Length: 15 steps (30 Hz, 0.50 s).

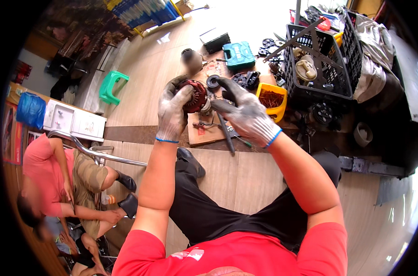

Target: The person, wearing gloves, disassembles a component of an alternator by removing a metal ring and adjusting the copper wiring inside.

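Above the cardboard sheet (208, 133), we clamp the red motor part (196, 95) in our left hand (172, 110); right hand (245, 115), at three o'clock, touches it open-fingered. Dirty gloves could let it slip.

The left hand (173, 110) hides half of the red motor part (196, 95).
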Each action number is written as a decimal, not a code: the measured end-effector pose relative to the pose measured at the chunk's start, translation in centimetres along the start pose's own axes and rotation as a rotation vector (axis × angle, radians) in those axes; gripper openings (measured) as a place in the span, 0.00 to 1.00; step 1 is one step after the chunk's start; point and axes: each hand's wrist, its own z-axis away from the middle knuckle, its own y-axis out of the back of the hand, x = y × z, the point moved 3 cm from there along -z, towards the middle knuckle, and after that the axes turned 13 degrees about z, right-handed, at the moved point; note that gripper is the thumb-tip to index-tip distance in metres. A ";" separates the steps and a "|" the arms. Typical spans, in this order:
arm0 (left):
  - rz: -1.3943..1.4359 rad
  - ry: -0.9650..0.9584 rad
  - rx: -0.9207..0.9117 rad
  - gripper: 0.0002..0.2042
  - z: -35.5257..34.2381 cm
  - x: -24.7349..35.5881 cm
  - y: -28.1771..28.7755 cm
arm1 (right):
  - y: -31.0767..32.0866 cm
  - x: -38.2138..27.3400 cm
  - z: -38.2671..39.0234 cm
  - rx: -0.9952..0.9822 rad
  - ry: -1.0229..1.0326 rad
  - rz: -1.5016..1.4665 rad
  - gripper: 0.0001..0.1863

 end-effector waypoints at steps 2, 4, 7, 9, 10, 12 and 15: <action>-0.097 0.001 -0.061 0.24 0.3 -0.3 -0.8 | -1.0 -0.2 -0.4 -0.057 -0.059 -0.005 0.37; -0.110 0.015 -0.074 0.25 0.6 -0.1 -1.8 | -1.5 -0.1 -0.6 -0.094 0.012 -0.081 0.32; -0.091 -0.001 -0.069 0.25 0.6 -0.2 -2.0 | -2.1 0.0 -0.7 -0.145 0.012 -0.267 0.22; -0.054 -0.023 -0.028 0.24 0.2 -0.3 -1.3 | -1.8 0.4 -0.7 -0.198 -0.019 -0.174 0.20; -0.033 -0.032 -0.011 0.24 0.1 -0.2 -0.9 | -1.5 0.6 -0.7 -0.227 -0.034 -0.129 0.20; 0.013 -0.050 0.018 0.23 -0.2 0.2 -0.1 | -1.1 1.1 -0.7 -0.275 -0.121 -0.022 0.20; 0.000 -0.062 0.022 0.23 -0.4 0.8 0.9 | -0.5 1.9 -0.5 -0.248 -0.260 -0.040 0.22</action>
